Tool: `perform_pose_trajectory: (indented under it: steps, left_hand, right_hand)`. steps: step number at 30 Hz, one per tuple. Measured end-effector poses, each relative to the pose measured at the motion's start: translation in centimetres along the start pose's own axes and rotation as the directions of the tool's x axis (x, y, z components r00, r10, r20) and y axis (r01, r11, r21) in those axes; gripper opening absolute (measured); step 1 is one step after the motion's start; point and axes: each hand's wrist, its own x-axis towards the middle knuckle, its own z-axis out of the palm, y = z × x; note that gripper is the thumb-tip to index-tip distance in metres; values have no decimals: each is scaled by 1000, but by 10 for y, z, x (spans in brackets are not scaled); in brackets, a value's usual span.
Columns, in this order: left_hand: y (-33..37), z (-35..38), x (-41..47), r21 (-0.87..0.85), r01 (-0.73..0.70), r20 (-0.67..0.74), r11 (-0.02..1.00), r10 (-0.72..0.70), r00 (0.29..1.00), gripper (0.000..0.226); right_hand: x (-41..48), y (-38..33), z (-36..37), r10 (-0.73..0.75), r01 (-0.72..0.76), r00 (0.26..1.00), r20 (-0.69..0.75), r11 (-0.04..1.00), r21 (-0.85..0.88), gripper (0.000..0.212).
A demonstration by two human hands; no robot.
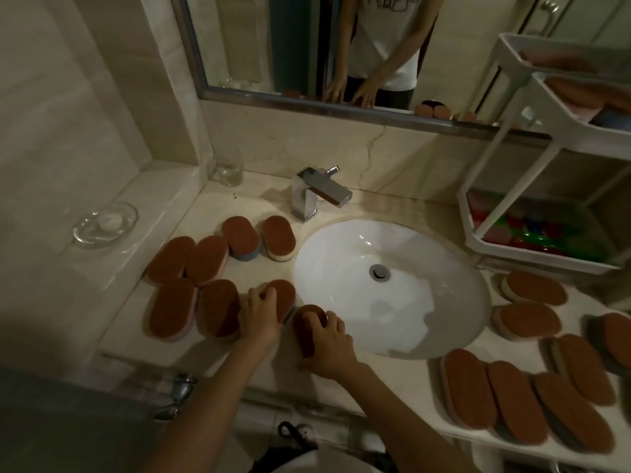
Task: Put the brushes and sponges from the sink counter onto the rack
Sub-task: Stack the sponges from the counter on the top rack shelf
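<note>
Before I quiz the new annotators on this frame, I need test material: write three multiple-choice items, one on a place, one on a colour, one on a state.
1. On which side of the basin does the rack stand?
A. its left
B. its right
C. in front of it

2. What colour is the top face of the sponges?
A. green
B. white
C. reddish brown

3. What is the left hand doing?
A. gripping a sponge
B. hanging idle
C. held up as a fist

Key:
1 B, the white rack sits on the counter to the basin's right.
2 C, every sponge in view shows a reddish-brown top.
3 A, its fingers curl over a sponge at the basin's edge, as the right hand does on a second sponge.
</note>
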Motion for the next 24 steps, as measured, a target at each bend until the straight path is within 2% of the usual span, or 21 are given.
perform_pose_trajectory:
  steps: [3, 6, 10, 12, 16, 21, 24]
  left_hand:
    - [3, -2, 0, -7, 49, -1, 999, -49, 999, 62]
    - [18, -17, -4, -55, 53, -75, 997, -57, 996, 62]
    - [59, -57, -14, -354, -43, -199, 934, -30, 980, 43]
    - [87, -78, -17, -430, -138, -277, 892, 15, 961, 42]
    - [157, -118, -20, -397, -331, -437, 856, 140, 888, 47]
    - [247, -160, -29, -393, -476, -523, 787, 234, 819, 45]
    - [297, -175, -32, -368, -572, -585, 733, 296, 756, 41]
  right_hand:
    - [0, 4, 4, 14, -14, 998, -57, 1000, 10, 77]
    - [0, 10, -14, 39, -24, 984, -172, 996, 88, 70]
    - [-6, 17, -70, 56, 29, 917, -396, 978, 206, 71]
    - [-12, 24, -105, 53, 82, 864, -501, 966, 245, 70]
    - [-33, 48, -185, 44, 183, 729, -683, 949, 256, 61]
    - [-63, 88, -272, 31, 207, 575, -817, 961, 183, 62]
    - [-80, 120, -318, 30, 203, 494, -869, 968, 149, 61]
